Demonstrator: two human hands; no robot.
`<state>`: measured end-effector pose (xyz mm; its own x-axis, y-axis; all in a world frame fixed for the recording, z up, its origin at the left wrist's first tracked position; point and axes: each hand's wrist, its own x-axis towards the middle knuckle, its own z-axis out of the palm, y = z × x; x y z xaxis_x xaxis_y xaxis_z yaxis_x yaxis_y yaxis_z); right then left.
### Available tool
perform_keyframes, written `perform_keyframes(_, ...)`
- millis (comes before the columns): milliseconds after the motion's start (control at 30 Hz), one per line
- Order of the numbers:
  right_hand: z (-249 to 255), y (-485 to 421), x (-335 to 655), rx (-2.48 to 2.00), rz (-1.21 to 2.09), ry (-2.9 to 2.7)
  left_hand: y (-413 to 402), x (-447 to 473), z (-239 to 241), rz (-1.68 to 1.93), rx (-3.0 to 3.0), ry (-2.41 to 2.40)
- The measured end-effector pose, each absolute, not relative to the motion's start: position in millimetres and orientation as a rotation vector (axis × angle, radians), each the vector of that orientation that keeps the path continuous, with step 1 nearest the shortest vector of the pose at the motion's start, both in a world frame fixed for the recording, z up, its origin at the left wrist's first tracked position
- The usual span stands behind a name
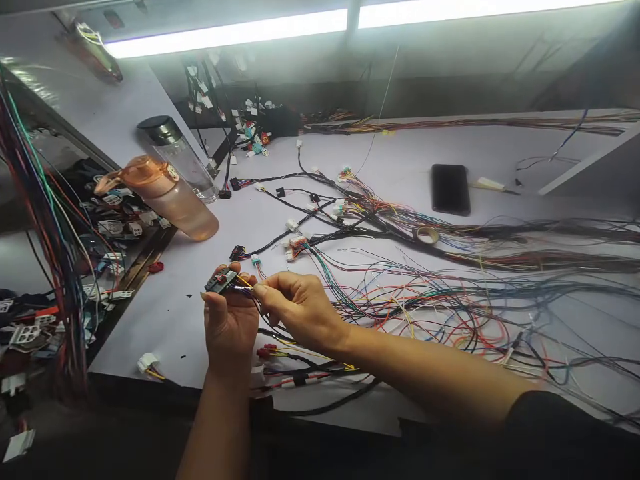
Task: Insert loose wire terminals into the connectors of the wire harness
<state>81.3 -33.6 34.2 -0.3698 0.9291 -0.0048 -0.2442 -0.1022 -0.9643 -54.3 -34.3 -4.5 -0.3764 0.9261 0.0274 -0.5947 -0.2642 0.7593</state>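
My left hand (pixel 231 321) is closed around a black wire connector (pixel 221 281), held up above the near left part of the table. Thumb and fingers grip its sides. Yellow and dark wires (pixel 244 283) come out of the connector's right side. Pinched between the thumb and forefinger of my right hand (pixel 295 303) is a wire close to the connector; its exact end is hidden by the fingertips. Just beyond my hands lie a small white-and-teal connector (pixel 256 261) and a black connector (pixel 238 253) on a sleeved cable.
Wiring harnesses (pixel 370 223) and loose coloured wires (pixel 440 300) spread over the white table (pixel 150 320). An orange bottle (pixel 170 200) and a clear bottle (pixel 185 157) lean at left. A black phone (pixel 451 189) and a tape roll (pixel 425 235) lie right. Wires (pixel 55 267) hang at far left.
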Motion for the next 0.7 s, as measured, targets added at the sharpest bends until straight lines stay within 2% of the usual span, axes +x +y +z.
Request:
perform_keyframes(67,33,-34,82,-0.861,1.382,-1.388,-34,-55,-7,1.822,0.613,0.830)
perform_keyframes(200,39,-38,83,-0.890,0.662,-1.688,-35,-56,-10,1.791,0.615,0.838)
perform_keyframes(300,44,-43,79,-0.933,0.410,-1.756,-37,-55,-10,1.736,0.584,0.823)
perform_keyframes(433,40,-43,74,-0.964,0.274,-1.769,-40,-53,-7,1.704,0.620,0.835)
perform_keyframes(700,31,-41,72,-1.015,0.314,-1.809,-44,-52,-4,1.677,0.617,0.852)
